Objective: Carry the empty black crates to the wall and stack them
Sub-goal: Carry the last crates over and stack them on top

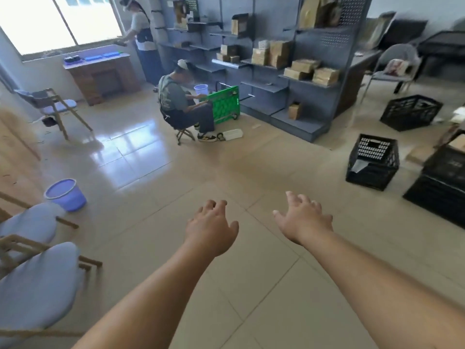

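Two bare forearms reach forward over a pale tiled floor [251,285]. The left hand [212,229] and the right hand [304,220] are both empty, palms down, fingers loosely spread and slightly curled, touching nothing.

The black crates are all to the right, well apart from both hands. The nearest crate [372,162] stands upright on the floor, ahead of and to the right of the right hand. A second crate [411,112] sits farther back. More black crates [442,187] lie at the right edge, partly cut off.

Ahead, a seated person [181,102] works at a green crate [224,104] beside grey shelving [289,71] holding brown boxes. A purple bucket [66,195] and blue chairs [37,285] are on the left.
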Available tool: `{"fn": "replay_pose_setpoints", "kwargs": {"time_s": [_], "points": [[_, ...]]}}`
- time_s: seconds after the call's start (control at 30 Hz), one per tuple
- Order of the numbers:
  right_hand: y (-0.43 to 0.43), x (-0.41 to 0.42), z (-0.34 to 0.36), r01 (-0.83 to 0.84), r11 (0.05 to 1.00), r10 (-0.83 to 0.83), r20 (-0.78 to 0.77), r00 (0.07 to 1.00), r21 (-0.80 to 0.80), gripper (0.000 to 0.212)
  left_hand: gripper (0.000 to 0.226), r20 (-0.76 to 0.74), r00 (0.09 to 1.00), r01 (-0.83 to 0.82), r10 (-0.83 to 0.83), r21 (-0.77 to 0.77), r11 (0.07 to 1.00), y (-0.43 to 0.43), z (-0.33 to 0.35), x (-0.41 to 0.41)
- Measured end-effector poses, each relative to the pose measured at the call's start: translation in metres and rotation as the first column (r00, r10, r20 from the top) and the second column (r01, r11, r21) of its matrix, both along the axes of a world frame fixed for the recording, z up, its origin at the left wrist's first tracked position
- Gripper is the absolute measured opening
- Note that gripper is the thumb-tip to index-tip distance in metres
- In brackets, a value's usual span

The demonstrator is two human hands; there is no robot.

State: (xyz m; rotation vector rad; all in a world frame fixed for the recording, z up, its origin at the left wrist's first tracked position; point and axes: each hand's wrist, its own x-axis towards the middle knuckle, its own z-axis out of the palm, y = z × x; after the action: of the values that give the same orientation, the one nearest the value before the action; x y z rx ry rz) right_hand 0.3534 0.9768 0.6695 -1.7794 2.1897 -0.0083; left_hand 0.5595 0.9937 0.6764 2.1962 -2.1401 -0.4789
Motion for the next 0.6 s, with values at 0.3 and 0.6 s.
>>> {"fn": "replay_pose_setpoints", "kwargs": {"time_s": [0.3,0.6], "points": [[-0.107,-0.083,-0.033,0.303,0.95,-0.302,-0.021,0.953,0.075,0.07,0.066,-0.032,0.965,0.262,-0.261,0.034,0.965,-0.165,-0.034,-0.084],[-0.242,-0.115,-0.041,0.556,0.827,-0.555,-0.031,0.831,0.082,0.061,0.061,-0.057,0.882,0.47,-0.468,0.024,0.882,-0.35,-0.041,-0.126]]}}
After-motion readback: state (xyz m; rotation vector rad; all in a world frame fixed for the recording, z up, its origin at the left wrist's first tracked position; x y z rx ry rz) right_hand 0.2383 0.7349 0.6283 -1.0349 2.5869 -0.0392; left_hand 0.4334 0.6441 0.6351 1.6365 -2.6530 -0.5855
